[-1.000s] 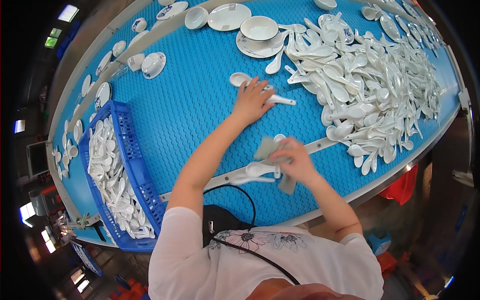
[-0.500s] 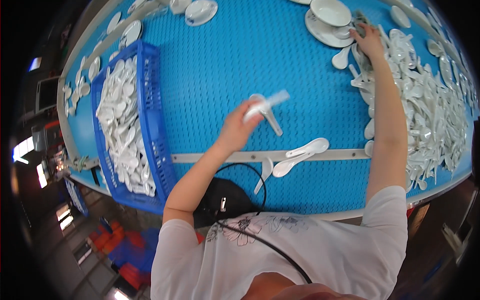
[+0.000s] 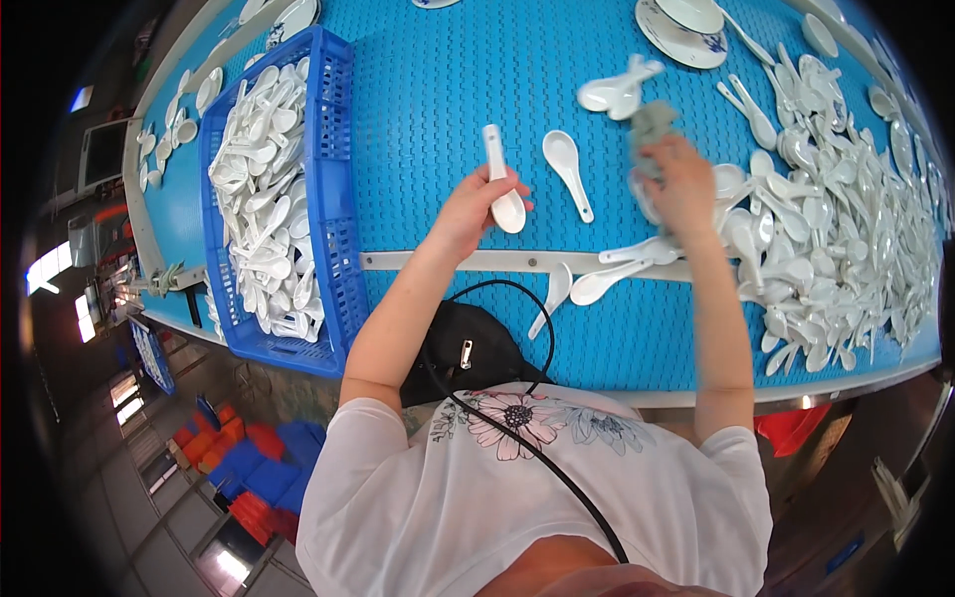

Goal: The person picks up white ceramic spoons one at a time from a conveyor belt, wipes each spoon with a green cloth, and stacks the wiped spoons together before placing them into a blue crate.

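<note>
Fingers of the left hand (image 3: 468,211) curl around a white ceramic spoon (image 3: 500,179), pinching it near the bowl with the handle pointing away up the blue desk (image 3: 418,109); the spoon sits clear of the surface, near the blue crate (image 3: 333,189) heaped with more white spoons. The right hand (image 3: 686,189) has its fingers pressed together on a grey cloth (image 3: 652,124), which it holds at the near edge of the big spoon pile (image 3: 846,239), just beside a few loose spoons lying over the metal rail (image 3: 438,262). Another single spoon (image 3: 567,169) lies flat between the two hands, apart from both. To handle the gripped spoon well, I judge the hold should sit low on the bowl with the thumb on top, so the glazed handle cannot swivel; glaze is slick and the piece brittle, so it wants lowering into the crate rather than dropping onto the others. The cloth hand would do best to keep the rag bunched tight, so that loose corners do not drag neighbouring spoons off the pile. Plates (image 3: 686,30) stand well away at the far edge.
</note>
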Tool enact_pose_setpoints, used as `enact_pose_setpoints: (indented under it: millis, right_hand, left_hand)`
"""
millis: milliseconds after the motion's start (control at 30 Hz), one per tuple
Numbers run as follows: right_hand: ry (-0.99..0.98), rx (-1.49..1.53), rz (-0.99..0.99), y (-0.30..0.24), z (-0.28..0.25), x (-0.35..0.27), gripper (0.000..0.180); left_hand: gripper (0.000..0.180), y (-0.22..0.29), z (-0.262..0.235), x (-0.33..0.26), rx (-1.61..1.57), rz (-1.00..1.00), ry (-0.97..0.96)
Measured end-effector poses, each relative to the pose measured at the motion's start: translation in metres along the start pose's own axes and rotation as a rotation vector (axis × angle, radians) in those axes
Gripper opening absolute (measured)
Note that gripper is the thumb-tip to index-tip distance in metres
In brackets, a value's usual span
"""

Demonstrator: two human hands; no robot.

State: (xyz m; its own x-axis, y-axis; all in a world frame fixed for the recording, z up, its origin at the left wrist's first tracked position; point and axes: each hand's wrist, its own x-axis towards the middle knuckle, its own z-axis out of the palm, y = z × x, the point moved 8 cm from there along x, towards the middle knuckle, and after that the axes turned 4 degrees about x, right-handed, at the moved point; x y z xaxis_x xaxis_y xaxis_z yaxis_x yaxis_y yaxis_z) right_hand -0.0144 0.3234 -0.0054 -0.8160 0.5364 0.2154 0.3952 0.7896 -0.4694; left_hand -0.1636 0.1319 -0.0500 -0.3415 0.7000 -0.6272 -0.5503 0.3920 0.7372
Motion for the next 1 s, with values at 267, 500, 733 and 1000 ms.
enact_pose_setpoints:
  millis: [267, 500, 733, 1000]
  right_hand:
    - [0.26, 1.493, 0.562, 0.018, -0.023, -0.113, 0.035]
    - [-0.072, 1.43, 0.744, 0.025, -0.058, -0.232, 0.037]
    - [0.049, 0.564, 0.623, -0.003, -0.063, -0.189, 0.015]
    - [0.234, 0.643, 0.427, 0.003, -0.04, -0.035, 0.031]
  left_hand:
    - [0.033, 0.036, 0.057, -0.008, 1.474, 0.749, -0.087]
    - [0.052, 0.036, 0.055, 0.027, 1.387, 0.347, 0.124]
    - [0.047, 0.022, 0.034, 0.042, 1.592, 0.416, 0.198]
    - [0.037, 0.015, -0.008, -0.004, 0.472, 0.109, 0.092]
